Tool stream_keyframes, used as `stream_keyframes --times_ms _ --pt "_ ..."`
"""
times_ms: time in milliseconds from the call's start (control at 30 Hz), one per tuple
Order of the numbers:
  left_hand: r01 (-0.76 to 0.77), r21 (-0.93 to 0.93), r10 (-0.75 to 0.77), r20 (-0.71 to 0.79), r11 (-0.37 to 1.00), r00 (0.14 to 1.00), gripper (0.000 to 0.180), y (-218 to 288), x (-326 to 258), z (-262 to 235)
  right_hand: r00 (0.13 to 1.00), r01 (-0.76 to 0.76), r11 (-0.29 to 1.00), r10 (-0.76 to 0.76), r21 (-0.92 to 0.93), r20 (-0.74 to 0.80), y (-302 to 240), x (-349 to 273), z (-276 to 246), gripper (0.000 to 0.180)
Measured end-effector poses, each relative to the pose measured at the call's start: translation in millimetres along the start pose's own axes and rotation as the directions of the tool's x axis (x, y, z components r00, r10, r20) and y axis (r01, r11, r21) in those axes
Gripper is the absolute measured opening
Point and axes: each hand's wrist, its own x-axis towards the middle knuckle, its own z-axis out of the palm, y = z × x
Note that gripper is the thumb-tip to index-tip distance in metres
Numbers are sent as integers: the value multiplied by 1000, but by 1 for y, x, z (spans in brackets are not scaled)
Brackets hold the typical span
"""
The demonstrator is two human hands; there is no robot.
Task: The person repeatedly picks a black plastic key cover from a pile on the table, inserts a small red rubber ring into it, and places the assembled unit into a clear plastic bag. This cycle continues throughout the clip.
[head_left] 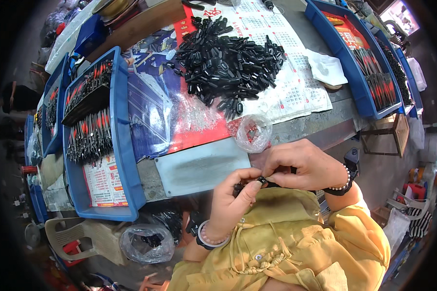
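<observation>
Both my hands meet over my lap at the table's front edge. My left hand (234, 193) is closed around a small black plastic part (262, 180), mostly covered by the fingers. Against it, my right hand (301, 164) pinches with thumb and index finger; what sits between those fingertips is too small to make out. A pale blue-white board (204, 167) lies just ahead of my left hand. Beyond my right hand, a clear plastic bag (253, 134) with its rim rolled open holds tiny red pieces. Farther back is a large heap of glossy black parts (233, 63).
A blue tray (133, 184) with rows of black-and-red pieces stands at left, another blue tray (369, 104) at right. Printed paper sheets (301, 92) cover the table, with a white cloth (326, 68) on them. Below left are a plastic chair (94, 237) and an open clear bag (148, 242).
</observation>
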Motion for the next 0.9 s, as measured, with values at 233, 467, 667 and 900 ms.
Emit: stream_keyframes --times_ms 233,467,667,900 --pt "23 54 -24 19 998 1000 25 4 -3 -1 999 -43 991 43 124 0 8 3 1 10" --pt "104 -246 -107 1 964 994 29 -1 -2 -6 976 -138 863 33 -486 -217 48 40 9 12" --pt "92 -316 -95 6 944 995 27 -3 -2 -11 978 -197 725 95 -659 -188 53 52 19 9" --pt "99 -271 -108 -19 957 994 29 -3 -3 -11 975 -214 754 129 -621 -180 40 54 18 9"
